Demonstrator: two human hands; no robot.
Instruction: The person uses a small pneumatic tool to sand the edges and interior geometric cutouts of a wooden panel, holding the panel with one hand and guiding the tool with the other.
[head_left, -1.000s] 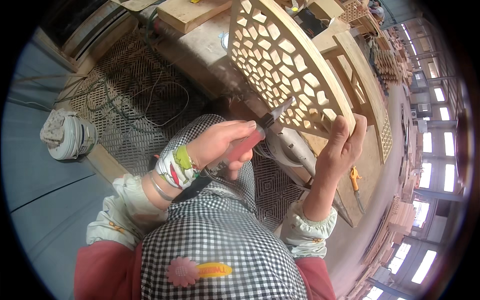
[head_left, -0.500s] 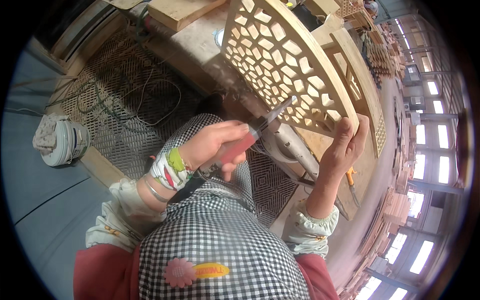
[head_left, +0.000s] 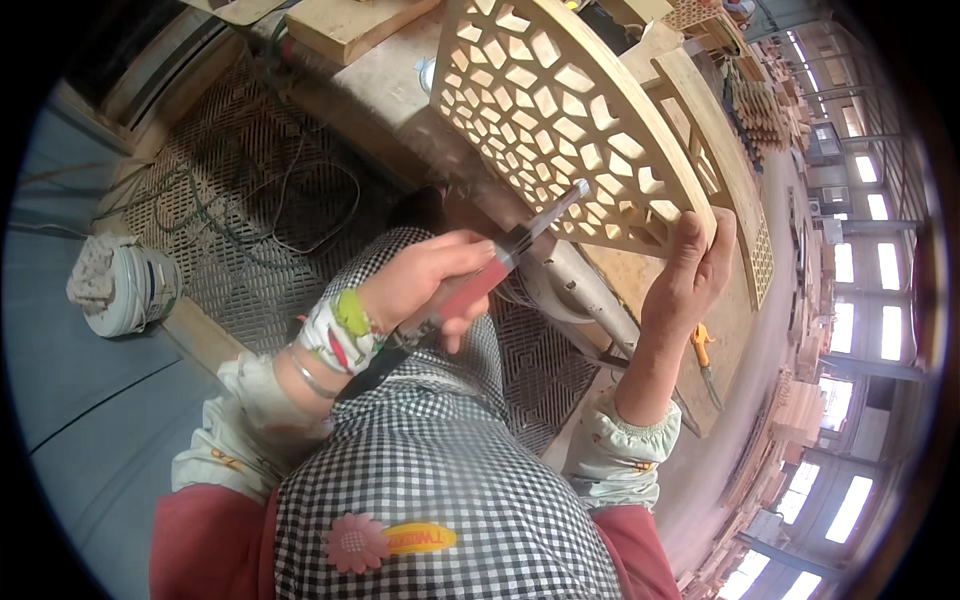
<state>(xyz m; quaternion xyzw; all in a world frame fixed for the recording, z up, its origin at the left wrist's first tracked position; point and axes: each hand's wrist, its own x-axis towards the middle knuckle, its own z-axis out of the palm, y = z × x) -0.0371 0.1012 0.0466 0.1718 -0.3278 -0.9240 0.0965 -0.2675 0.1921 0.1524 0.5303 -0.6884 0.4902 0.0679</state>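
panel (head_left: 567,128), upper centre of frame, is best steadied by the right hand (head_left: 690,265) pinching its corner while the left hand (head_left: 425,285), gripping the tool (head_left: 478,288), guides gently

Red-bodied tool (head_left: 474,289), silvery blade (head_left: 557,209); lt tan panel (head_left: 583,133) w/ geom. lattice pattern; blk/wht checked apron (head_left: 430,480); orange-hdl tool (head_left: 702,346) nr corner of table (head_left: 728,325).

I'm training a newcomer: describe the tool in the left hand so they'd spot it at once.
Find the big wooden panel with cut-out holes, upper centre. Below it and leftward, the left hand holds a red-bodied tool, grey tip toward the panel. Its colour sets it apart from the orange-handled tool right of the right forearm.
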